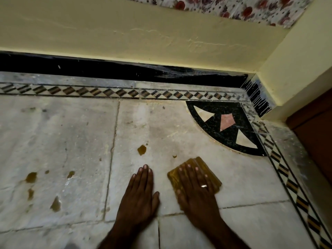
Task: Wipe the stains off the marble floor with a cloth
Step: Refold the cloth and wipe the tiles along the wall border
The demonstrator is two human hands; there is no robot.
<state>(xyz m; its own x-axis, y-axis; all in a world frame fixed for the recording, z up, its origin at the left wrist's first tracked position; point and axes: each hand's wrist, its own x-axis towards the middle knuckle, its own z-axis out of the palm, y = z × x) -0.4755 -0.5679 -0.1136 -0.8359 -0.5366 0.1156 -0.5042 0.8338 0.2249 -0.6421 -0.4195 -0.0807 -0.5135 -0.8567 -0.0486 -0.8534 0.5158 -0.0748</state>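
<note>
My right hand (195, 187) lies flat, palm down, on a folded yellow-brown cloth (199, 163) and presses it onto the pale marble floor (179, 133). A ring shows on one finger. My left hand (139, 194) rests flat on the bare floor just left of the cloth, fingers together and holding nothing. A brown stain (141, 150) sits a little ahead of the left hand, with a tiny spot (174, 156) close to the cloth's far edge. Several more brown stains (31, 177) lie on the slab to the left, one of them larger (55, 204).
A black skirting (107, 69) and cream wall (143, 33) run along the far side. A diamond-pattern inlay border (107, 92) lines the floor edge, and a black corner inlay (228, 126) sits at the right. A brown wooden surface (316, 133) stands at the far right.
</note>
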